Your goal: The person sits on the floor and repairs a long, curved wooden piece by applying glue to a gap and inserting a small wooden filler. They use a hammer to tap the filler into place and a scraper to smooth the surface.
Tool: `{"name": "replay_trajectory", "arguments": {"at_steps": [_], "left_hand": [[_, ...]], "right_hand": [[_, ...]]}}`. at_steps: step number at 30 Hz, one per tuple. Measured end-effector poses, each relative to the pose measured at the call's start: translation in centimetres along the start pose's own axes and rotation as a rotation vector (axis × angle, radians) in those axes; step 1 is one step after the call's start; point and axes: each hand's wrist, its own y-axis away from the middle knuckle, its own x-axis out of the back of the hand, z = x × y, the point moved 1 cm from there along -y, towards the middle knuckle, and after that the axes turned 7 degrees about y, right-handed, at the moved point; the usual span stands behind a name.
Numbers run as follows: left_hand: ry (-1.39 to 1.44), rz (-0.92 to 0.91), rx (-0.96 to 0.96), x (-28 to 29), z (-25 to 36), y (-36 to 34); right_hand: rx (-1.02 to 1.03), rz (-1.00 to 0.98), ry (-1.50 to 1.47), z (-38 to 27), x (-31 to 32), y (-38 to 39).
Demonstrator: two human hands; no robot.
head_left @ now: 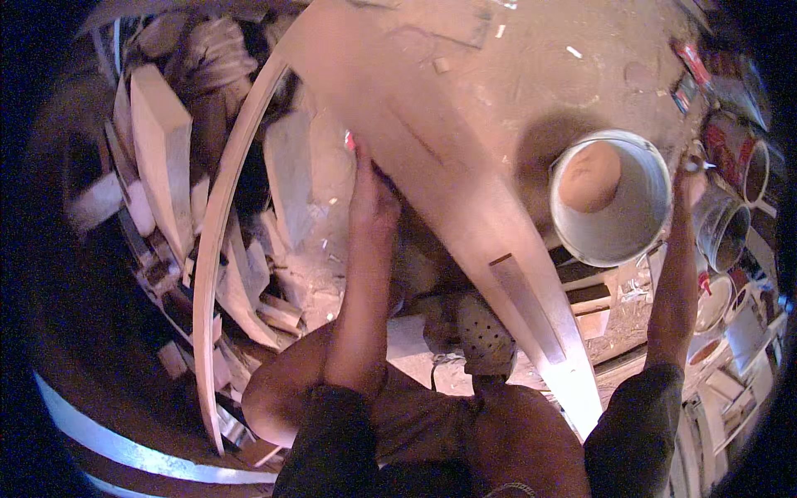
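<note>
A long, smooth wooden board [448, 195] slants across the middle, from the top down toward my lap, with a narrow rectangular slot [527, 307] in its lower part. My left hand [375, 195] grips the board's left edge; its thumb shows and the other fingers are hidden under the wood. A small red spot [350, 141] shows by the thumb tip, too small to name. Far to the right, past a pale bucket [558, 195], my right hand [691, 178] is closed around something with a whitish tip [702, 164]. What that is cannot be made out.
The bucket holds a rounded tan mass [591, 176]. A thin curved wooden strip [217, 249] arcs along the left, beside stacked wood offcuts [159, 158]. Several open cans [724, 232] crowd the right side. A perforated clog [486, 336] is under the board.
</note>
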Motion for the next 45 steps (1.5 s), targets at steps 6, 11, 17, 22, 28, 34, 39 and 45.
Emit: {"name": "replay_trajectory", "arguments": {"at_steps": [6,11,17,22,28,34,39,45], "left_hand": [[-0.103,0.029,-0.059,-1.1,0.2,0.9],[-0.121,-0.016,-0.111,-1.2,0.0,1.5],[-0.13,-0.066,-0.173,-0.6,0.4,0.2],[-0.174,-0.013,-0.132,-2.1,0.6,1.4],[-0.136,0.063,-0.021,-2.6,0.8,2.2],[-0.101,0.058,-0.127,-1.5,0.3,0.9],[-0.111,0.086,-0.05,-1.7,0.5,1.2],[-0.123,0.07,-0.092,-1.4,0.7,1.3]], "right_hand": [[0.032,0.171,-0.409,-10.4,13.3,3.5],[0.344,0.023,-0.77,-17.8,18.9,11.6],[0.282,-0.325,-1.3,-30.4,24.3,24.5],[0.197,-0.629,-1.372,-33.7,25.1,27.8],[0.068,-0.795,-1.364,-35.8,24.9,30.3],[0.433,-0.407,-1.17,-37.0,22.7,31.7],[0.476,-0.219,-1.052,-37.6,22.0,32.1],[0.533,-0.238,-1.013,-37.7,22.1,32.5]]}}
